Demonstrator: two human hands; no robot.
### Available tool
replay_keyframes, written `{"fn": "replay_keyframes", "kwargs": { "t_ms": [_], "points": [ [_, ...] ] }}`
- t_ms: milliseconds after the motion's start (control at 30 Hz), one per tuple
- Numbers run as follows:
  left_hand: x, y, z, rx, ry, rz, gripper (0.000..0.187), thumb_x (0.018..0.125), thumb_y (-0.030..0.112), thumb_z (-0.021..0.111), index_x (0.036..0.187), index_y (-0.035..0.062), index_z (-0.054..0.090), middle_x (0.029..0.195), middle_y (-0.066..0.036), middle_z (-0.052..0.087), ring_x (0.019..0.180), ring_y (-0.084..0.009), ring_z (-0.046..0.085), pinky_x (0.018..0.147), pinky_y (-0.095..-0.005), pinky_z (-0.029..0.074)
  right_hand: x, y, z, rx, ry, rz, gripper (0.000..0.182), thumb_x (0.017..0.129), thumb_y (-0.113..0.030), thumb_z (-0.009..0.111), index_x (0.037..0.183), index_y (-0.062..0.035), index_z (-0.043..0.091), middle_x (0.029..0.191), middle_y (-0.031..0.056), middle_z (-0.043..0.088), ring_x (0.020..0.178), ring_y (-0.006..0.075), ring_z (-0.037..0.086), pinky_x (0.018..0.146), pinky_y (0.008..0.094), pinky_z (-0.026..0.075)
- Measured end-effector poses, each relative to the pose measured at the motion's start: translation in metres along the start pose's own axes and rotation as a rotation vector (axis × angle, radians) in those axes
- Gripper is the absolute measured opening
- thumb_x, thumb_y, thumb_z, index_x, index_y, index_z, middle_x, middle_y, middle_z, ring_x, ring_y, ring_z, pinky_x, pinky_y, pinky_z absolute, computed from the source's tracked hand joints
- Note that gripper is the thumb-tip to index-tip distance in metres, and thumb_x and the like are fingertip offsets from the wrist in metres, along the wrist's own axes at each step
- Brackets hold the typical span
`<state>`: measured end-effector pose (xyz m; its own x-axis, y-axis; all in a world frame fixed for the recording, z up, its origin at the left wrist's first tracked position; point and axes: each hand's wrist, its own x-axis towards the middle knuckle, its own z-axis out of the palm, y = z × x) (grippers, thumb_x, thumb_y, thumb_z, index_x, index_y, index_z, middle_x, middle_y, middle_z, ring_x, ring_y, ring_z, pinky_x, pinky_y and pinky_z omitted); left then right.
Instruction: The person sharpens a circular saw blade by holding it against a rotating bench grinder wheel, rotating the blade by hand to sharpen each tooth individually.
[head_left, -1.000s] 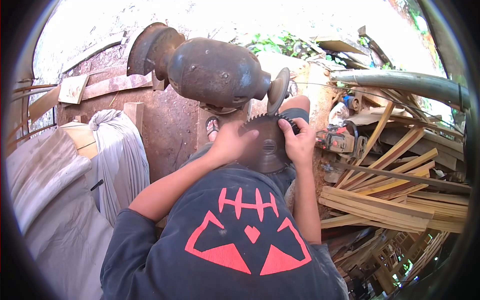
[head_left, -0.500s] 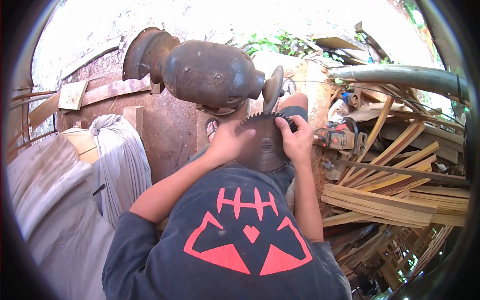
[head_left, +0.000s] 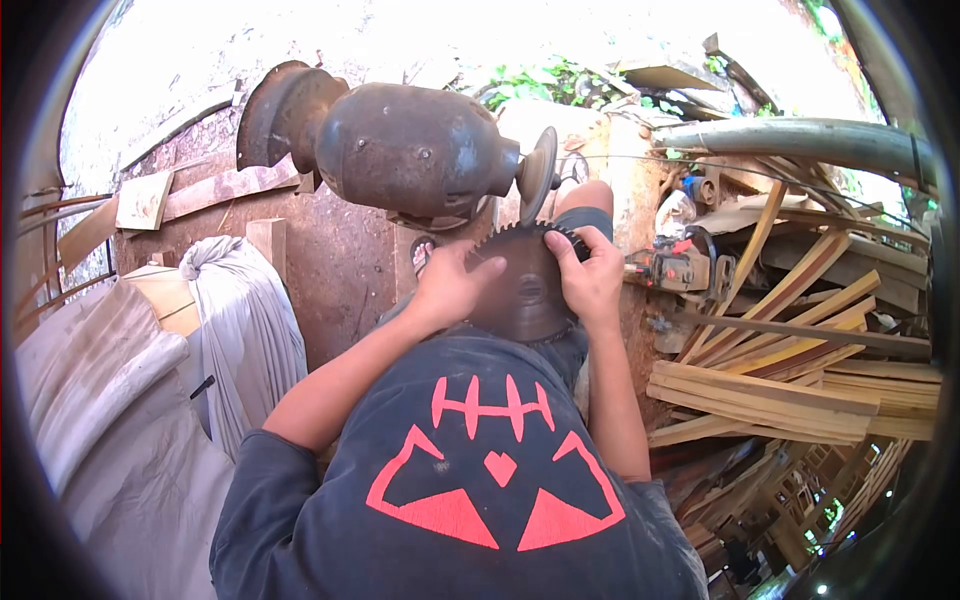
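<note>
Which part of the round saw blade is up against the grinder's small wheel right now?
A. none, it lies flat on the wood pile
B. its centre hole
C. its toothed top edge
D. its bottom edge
C: both hands, left hand and right hand, hold the saw blade with its toothed top edge at the grinding wheel.

A pile of wooden slats lies at the right, below a thick bamboo pole. An orange chainsaw sits just left of the slats. Grey cloth sacks and flat boards occupy the left side.
</note>
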<state>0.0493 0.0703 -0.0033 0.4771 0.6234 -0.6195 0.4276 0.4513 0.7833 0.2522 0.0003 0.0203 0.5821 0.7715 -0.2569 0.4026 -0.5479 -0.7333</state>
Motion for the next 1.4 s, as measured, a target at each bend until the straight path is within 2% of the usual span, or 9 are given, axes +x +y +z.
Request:
{"fn": "replay_keyframes", "kwargs": {
  "t_ms": [33,533,833,933,1067,1167,1233,1333,1400],
  "points": [
    [0.0,0.001,0.0,-0.002,-0.002,-0.004,0.034,0.1,0.025,0.073,0.113,-0.0058,0.071,0.098,-0.012,0.078,0.087,-0.0153,0.071,0.08,-0.0339,0.056,0.001,-0.001,0.0,-0.003,-0.004,0.011,0.047,0.088,-0.044,0.082,0.094,0.0017,0.072,0.065,0.0166,0.06,0.058,0.0229,0.054,0.06,0.0401,0.047],
    [0.0,0.002,-0.002,0.087,0.008,-0.01,0.038,0.099,0.028,0.074,0.113,-0.0064,0.071,0.097,-0.012,0.077,0.087,-0.0152,0.07,0.08,-0.0338,0.056,0.001,0.004,0.001,0.023,0.006,-0.015,0.045,0.087,-0.041,0.083,0.095,0.002,0.074,0.067,0.0166,0.064,0.06,0.0224,0.058,0.063,0.039,0.05],
    [-0.004,-0.02,0.008,-0.112,-0.043,0.025,0.042,0.102,0.029,0.072,0.122,-0.0068,0.068,0.107,-0.011,0.076,0.095,-0.015,0.069,0.087,-0.0326,0.056,-0.007,-0.024,-0.013,-0.153,-0.033,0.01,0.045,0.084,-0.041,0.084,0.093,0.002,0.074,0.074,0.023,0.068,0.068,0.0391,0.068,0.067,0.0459,0.053],
    [-0.003,-0.029,0.009,-0.159,-0.128,-0.015,0.039,0.103,0.028,0.072,0.123,-0.0055,0.068,0.108,-0.009,0.076,0.096,-0.0132,0.068,0.088,-0.0317,0.056,-0.009,-0.022,-0.017,-0.212,-0.014,-0.105,0.038,0.084,-0.032,0.087,0.088,0.0032,0.073,0.061,0.0151,0.061,0.054,0.02,0.056,0.056,0.0372,0.047],
    [-0.005,-0.02,0.008,-0.209,-0.176,-0.033,0.036,0.103,0.027,0.072,0.121,-0.0041,0.069,0.107,-0.008,0.076,0.095,-0.0115,0.068,0.087,-0.0301,0.055,-0.004,-0.023,-0.021,-0.241,-0.098,-0.117,0.036,0.085,-0.031,0.085,0.088,0.0027,0.073,0.062,0.0153,0.062,0.056,0.0213,0.058,0.058,0.0381,0.048],
    [-0.004,-0.018,0.007,-0.188,-0.103,-0.073,0.034,0.102,0.027,0.072,0.119,-0.0036,0.07,0.106,-0.008,0.076,0.094,-0.0119,0.068,0.086,-0.0297,0.055,0.0,-0.019,-0.015,-0.165,-0.125,-0.12,0.035,0.085,-0.031,0.084,0.087,0.0024,0.073,0.065,0.0148,0.064,0.059,0.0208,0.06,0.061,0.0374,0.049],
    [-0.006,-0.015,0.006,-0.179,-0.064,-0.032,0.039,0.099,0.03,0.073,0.115,-0.0058,0.07,0.098,-0.012,0.077,0.086,-0.0144,0.071,0.079,-0.0319,0.056,0.002,-0.018,-0.012,-0.109,-0.138,-0.103,0.035,0.085,-0.031,0.084,0.088,0.0022,0.073,0.067,0.0143,0.065,0.062,0.0203,0.061,0.063,0.0367,0.049],
    [-0.007,-0.012,0.004,-0.142,-0.023,-0.012,0.042,0.098,0.032,0.074,0.112,-0.0077,0.07,0.093,-0.015,0.077,0.081,-0.0172,0.073,0.075,-0.0335,0.057,0.004,-0.028,-0.014,-0.123,-0.195,-0.031,0.042,0.085,-0.037,0.081,0.095,0.0032,0.076,0.081,0.0255,0.073,0.077,0.0377,0.072,0.075,0.0446,0.055],
    [-0.008,-0.007,0.003,-0.104,-0.018,-0.034,0.041,0.099,0.031,0.074,0.113,-0.0073,0.07,0.096,-0.014,0.077,0.084,-0.0166,0.072,0.078,-0.0333,0.056,0.006,-0.028,-0.013,-0.126,-0.209,-0.001,0.041,0.085,-0.036,0.082,0.095,0.0034,0.076,0.082,0.0253,0.073,0.078,0.0371,0.072,0.076,0.0445,0.055]
  ]
}}
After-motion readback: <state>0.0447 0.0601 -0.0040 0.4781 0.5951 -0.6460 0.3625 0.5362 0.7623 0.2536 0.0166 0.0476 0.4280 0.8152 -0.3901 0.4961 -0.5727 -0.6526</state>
